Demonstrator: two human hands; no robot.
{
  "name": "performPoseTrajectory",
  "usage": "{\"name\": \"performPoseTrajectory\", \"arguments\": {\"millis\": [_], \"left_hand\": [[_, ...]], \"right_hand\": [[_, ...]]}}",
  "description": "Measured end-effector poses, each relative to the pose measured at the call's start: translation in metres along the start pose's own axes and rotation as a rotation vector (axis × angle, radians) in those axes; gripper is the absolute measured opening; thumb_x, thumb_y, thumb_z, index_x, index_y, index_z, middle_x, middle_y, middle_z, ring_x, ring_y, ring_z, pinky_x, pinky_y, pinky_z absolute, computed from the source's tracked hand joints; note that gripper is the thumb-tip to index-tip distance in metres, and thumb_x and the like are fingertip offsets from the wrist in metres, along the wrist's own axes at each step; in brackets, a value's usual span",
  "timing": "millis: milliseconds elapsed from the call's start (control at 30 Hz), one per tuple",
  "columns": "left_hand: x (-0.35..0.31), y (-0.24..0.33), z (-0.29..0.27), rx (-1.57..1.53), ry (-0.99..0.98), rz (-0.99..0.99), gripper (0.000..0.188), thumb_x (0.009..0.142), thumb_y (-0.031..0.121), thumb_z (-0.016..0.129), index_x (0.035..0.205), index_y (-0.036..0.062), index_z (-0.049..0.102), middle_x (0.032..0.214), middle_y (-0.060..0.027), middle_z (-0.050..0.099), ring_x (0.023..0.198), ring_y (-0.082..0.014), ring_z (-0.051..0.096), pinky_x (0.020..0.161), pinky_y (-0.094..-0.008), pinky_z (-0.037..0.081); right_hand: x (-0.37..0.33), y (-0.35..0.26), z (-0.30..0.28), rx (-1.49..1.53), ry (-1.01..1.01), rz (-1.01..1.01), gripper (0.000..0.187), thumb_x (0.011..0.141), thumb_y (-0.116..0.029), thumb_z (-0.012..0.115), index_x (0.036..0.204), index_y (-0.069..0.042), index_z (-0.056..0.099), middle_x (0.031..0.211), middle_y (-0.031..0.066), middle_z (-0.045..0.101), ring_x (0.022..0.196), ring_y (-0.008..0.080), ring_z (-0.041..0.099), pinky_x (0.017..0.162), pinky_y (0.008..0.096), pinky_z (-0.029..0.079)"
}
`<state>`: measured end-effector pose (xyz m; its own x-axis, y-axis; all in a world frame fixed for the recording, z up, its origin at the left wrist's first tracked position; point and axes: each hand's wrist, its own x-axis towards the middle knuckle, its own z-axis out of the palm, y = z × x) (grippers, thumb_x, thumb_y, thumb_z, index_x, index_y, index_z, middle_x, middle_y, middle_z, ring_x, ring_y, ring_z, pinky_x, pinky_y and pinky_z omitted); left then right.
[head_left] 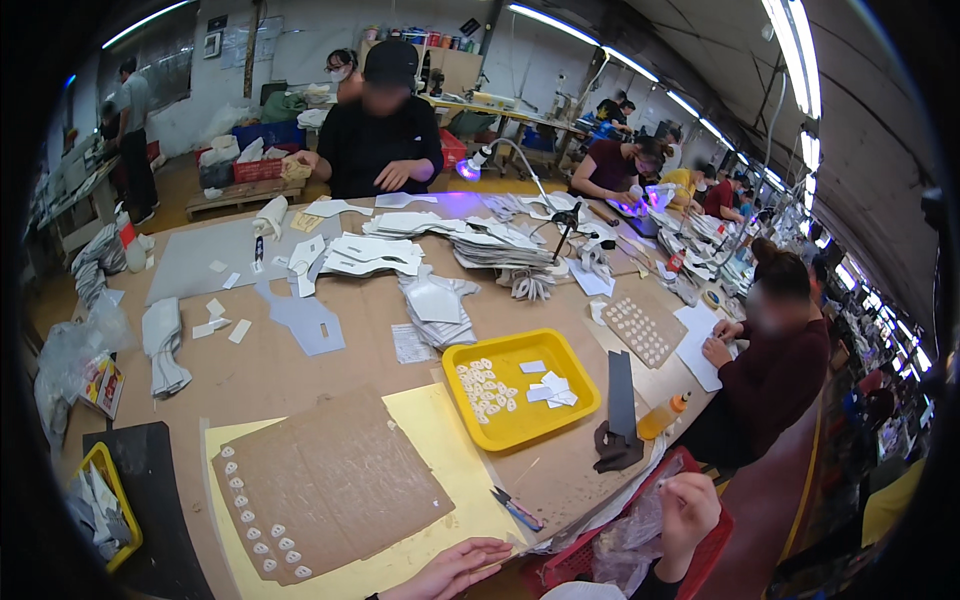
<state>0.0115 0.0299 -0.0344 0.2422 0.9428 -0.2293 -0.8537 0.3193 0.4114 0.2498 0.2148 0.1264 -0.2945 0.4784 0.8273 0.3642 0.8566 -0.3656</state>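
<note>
Red basket (706,558), single; one cutter (520,511); left hand (458,570) — unclenched grip; right hand (690,517) — unclear grip

Your left hand (455,570) is cut by the lower edge, behind its fingers. Whether your right fingertips (668,484) pinch something, it is too small to tell. Below them, clear plastic (625,550) hides the inside of the red basket (716,540), whose near part is cut off also.

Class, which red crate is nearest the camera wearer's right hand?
The red crate at the picture's bottom: the right hand shows against it and clear plastic lies inside; the other red crates stand beyond the table.
</note>
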Motion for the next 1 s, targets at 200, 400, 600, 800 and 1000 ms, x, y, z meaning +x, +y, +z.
{"name": "performPoseTrajectory", "arguments": {"millis": [200,400,600,800,1000], "left_hand": [[-0.002,0.000,0.007,0.117,0.071,-0.004,0.041,0.104,0.015,0.048,0.139,-0.0043,0.041,0.148,-0.0208,0.042,0.142,-0.0289,0.038,0.121,-0.0424,0.029],[-0.001,-0.002,-0.005,0.067,-0.001,0.023,0.040,0.103,0.018,0.052,0.137,-0.0020,0.045,0.146,-0.0206,0.045,0.140,-0.0310,0.041,0.119,-0.0447,0.032],[-0.007,-0.002,0.008,0.136,0.148,0.090,0.043,0.099,0.019,0.058,0.135,-0.0007,0.046,0.145,-0.0221,0.046,0.138,-0.0320,0.043,0.116,-0.0450,0.036],[0.000,-0.005,-0.001,0.133,0.092,0.087,0.043,0.099,0.019,0.057,0.135,-0.0009,0.046,0.146,-0.0230,0.044,0.139,-0.0337,0.042,0.116,-0.0469,0.036],[-0.006,-0.002,-0.001,0.127,0.123,0.087,0.041,0.099,0.018,0.058,0.135,0.0004,0.047,0.146,-0.0228,0.044,0.139,-0.0338,0.041,0.116,-0.0479,0.035]], "right_hand": [[-0.017,0.095,-0.001,0.771,0.456,0.492,0.023,0.098,-0.017,0.063,0.117,-0.005,0.061,0.101,0.0036,0.062,0.092,0.0105,0.059,0.086,0.0259,0.048],[-0.080,0.230,-0.025,1.250,0.799,0.842,0.019,0.097,-0.010,0.062,0.116,-0.008,0.062,0.093,0.0008,0.065,0.082,0.0116,0.062,0.074,0.0260,0.051],[-0.081,0.283,0.011,0.808,0.802,1.021,0.035,0.092,0.000,0.063,0.127,-0.003,0.058,0.102,0.0053,0.067,0.090,0.0133,0.064,0.083,0.0249,0.049],[-0.079,0.337,0.010,0.300,0.664,0.899,0.032,0.089,0.001,0.065,0.121,0.000,0.063,0.101,0.0067,0.069,0.093,0.0147,0.065,0.084,0.0268,0.051],[-0.077,0.351,0.028,-0.055,0.424,0.929,0.031,0.081,0.003,0.067,0.112,0.002,0.069,0.100,0.0095,0.072,0.093,0.0172,0.067,0.086,0.0285,0.052]]}}
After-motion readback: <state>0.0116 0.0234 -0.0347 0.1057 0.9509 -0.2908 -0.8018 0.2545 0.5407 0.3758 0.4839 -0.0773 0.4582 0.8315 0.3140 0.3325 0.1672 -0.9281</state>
